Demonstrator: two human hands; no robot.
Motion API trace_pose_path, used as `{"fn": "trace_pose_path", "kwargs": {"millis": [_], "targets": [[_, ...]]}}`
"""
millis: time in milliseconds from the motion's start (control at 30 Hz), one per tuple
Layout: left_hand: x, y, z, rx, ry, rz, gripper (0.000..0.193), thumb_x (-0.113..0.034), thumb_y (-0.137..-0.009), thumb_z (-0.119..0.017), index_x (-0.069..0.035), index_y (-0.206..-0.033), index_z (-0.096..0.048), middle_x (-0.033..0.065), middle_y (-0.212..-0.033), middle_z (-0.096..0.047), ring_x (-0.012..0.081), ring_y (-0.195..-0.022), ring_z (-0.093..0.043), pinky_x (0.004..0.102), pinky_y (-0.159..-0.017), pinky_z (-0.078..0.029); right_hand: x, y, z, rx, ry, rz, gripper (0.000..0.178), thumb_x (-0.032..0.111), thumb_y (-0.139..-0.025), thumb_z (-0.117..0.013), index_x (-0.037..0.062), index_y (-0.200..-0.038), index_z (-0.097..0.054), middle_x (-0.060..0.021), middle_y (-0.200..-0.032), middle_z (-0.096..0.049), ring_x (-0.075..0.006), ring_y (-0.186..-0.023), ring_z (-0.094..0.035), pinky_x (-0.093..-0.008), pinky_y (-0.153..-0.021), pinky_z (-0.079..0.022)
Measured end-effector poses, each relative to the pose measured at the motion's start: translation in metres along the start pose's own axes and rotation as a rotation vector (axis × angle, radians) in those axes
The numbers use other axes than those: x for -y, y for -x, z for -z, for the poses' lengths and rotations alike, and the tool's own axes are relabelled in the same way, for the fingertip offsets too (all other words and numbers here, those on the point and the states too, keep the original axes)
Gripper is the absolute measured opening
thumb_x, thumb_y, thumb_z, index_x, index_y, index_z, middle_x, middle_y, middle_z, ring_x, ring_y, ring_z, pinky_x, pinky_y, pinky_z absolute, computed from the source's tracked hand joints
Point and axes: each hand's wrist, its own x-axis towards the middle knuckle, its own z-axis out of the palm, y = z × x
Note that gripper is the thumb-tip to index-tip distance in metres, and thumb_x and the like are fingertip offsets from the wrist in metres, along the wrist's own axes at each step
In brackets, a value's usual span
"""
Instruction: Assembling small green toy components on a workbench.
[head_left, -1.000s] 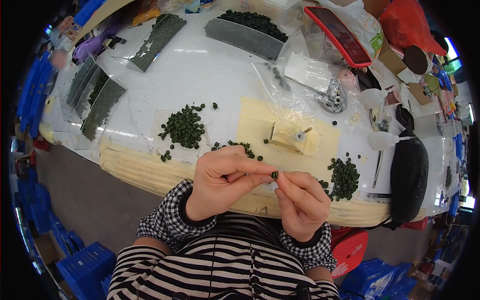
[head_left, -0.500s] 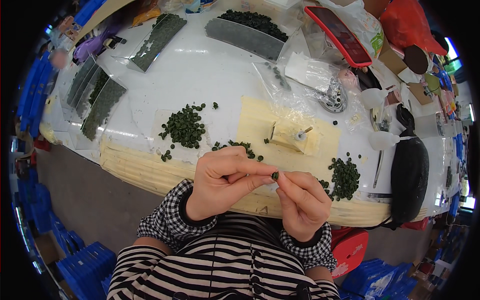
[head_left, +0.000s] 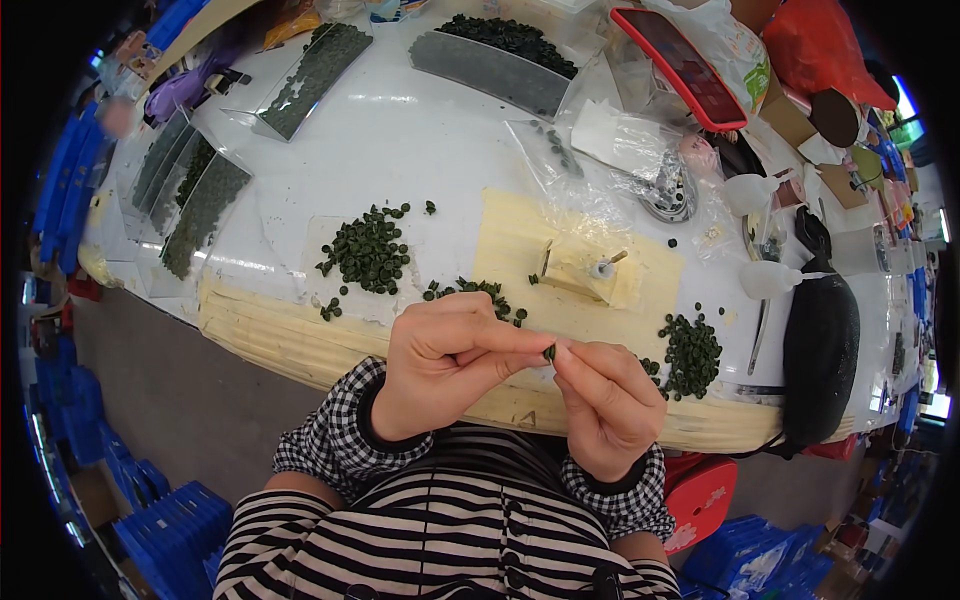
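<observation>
Between the fingertips of both hands is one small dark green round piece [head_left: 550,353], partly covered by the fingers. My left hand [head_left: 445,350] pinches it from the left, thumb and forefinger pressed together. From the right, my right hand [head_left: 608,400] grips the same piece with thumb and fingertips. Loose green round pieces lie in a pile [head_left: 365,252] left of my hands, in a small cluster [head_left: 482,292] just beyond the left hand, and in another pile [head_left: 692,357] right of the right hand. A yellowish block with an upright metal pin [head_left: 590,272] stands beyond my fingers.
Clear trays with green pieces stand at the back left [head_left: 318,78], back middle [head_left: 490,70] and far left [head_left: 205,215]. A red-cased phone [head_left: 680,68] leans at the back right near plastic bags. A black pouch [head_left: 820,345] and tweezers [head_left: 760,337] lie at right. Padding [head_left: 290,335] lines the front edge.
Both hands stay almost in the same place, still pinching the small green piece. The piece looks slightly turned between the fingertips.
</observation>
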Motion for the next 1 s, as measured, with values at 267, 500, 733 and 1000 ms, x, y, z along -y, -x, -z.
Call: {"fn": "trace_pose_path", "kwargs": {"millis": [267, 500, 733, 1000], "targets": [[-0.0004, 0.0002, -0.0007, -0.022, -0.026, 0.01, 0.027, 0.001, -0.073, -0.074, -0.007, -0.098, -0.073, -0.0035, -0.057, -0.042, 0.0059, -0.053, -0.037, 0.0213, -0.048, -0.03, 0.0014, -0.001, -0.0023, 0.001, -0.016, -0.007, 0.029, -0.006, -0.075, -0.07, -0.0001, -0.103, -0.069, -0.013, -0.093, -0.067, -0.0217, -0.077, -0.065, -0.0266, -0.066, -0.052], [-0.0032, -0.0024, -0.0043, -0.008, -0.033, 0.02, 0.027, 0.0, -0.073, -0.075, -0.007, -0.099, -0.073, -0.0041, -0.056, -0.039, 0.0038, -0.051, -0.035, 0.0204, -0.047, -0.026, 0.0038, -0.001, 0.0, -0.033, -0.061, -0.072, 0.028, -0.007, -0.077, -0.068, -0.0003, -0.104, -0.068, -0.0129, -0.09, -0.066, -0.0193, -0.074, -0.064, -0.0243, -0.064, -0.051], [0.0003, -0.0004, -0.0052, -0.043, -0.058, -0.039, 0.027, 0.0, -0.07, -0.078, -0.007, -0.096, -0.073, -0.0038, -0.057, -0.041, 0.004, -0.05, -0.034, 0.0206, -0.046, -0.025, 0.0032, -0.0014, -0.0026, -0.046, -0.04, -0.09, 0.028, -0.007, -0.078, -0.067, -0.0008, -0.105, -0.068, -0.0133, -0.091, -0.065, -0.0191, -0.075, -0.064, -0.0241, -0.063, -0.05], [-0.0005, -0.0009, -0.0058, -0.06, -0.075, -0.055, 0.027, 0.001, -0.068, -0.079, -0.006, -0.093, -0.073, -0.0034, -0.057, -0.042, 0.0044, -0.05, -0.034, 0.0208, -0.046, -0.025, 0.0024, -0.0012, -0.0033, -0.042, -0.018, -0.074, 0.029, -0.006, -0.077, -0.067, -0.0012, -0.106, -0.068, -0.0137, -0.092, -0.066, -0.0192, -0.075, -0.064, -0.0244, -0.064, -0.051]]}}
